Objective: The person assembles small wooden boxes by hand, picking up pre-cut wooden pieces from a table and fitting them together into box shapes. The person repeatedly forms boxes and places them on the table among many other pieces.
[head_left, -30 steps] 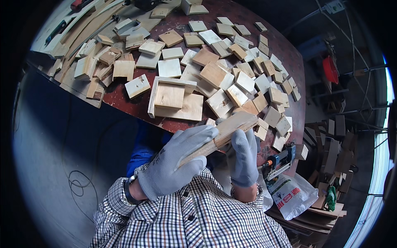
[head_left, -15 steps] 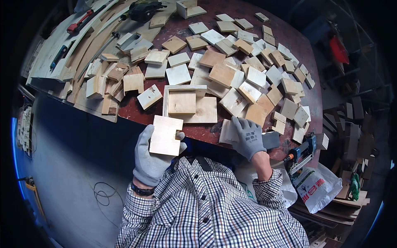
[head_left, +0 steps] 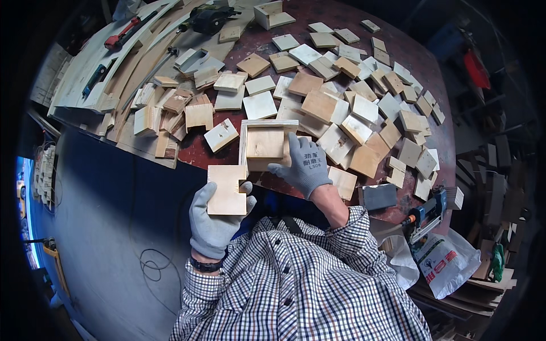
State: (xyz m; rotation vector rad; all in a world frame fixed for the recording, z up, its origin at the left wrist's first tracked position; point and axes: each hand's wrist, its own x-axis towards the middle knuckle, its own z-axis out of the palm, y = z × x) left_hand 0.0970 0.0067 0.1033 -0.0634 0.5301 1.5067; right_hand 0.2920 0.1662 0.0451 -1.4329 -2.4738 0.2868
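Note:
In a grey glove, my left hand [head_left: 207,227] is closed round a pale notched wooden board [head_left: 224,193], held upright in front of the table's near edge. My right hand [head_left: 307,167], also gloved, reaches over the wooden pieces with thumb and forefinger apart. Just beyond its thumb stands a wooden corner frame [head_left: 270,123] with a square wood piece [head_left: 264,143] inside it. My right hand covers much of the board lying beside that frame. Beside my right wrist lies another light wooden piece [head_left: 343,183].
Many loose wood blocks [head_left: 318,105] cover the dark red table [head_left: 196,153]. A dark grey block [head_left: 379,196] and a blue nail gun [head_left: 426,213] lie at the right edge, above a white plastic bag [head_left: 449,261]. Long planks with tools, including a red-handled one [head_left: 120,35], occupy the far left.
My right hand has left the light wooden piece near the edge and moved left and farther out, beside the corner frame. My left hand still holds the notched board. The whole view has shifted slightly.

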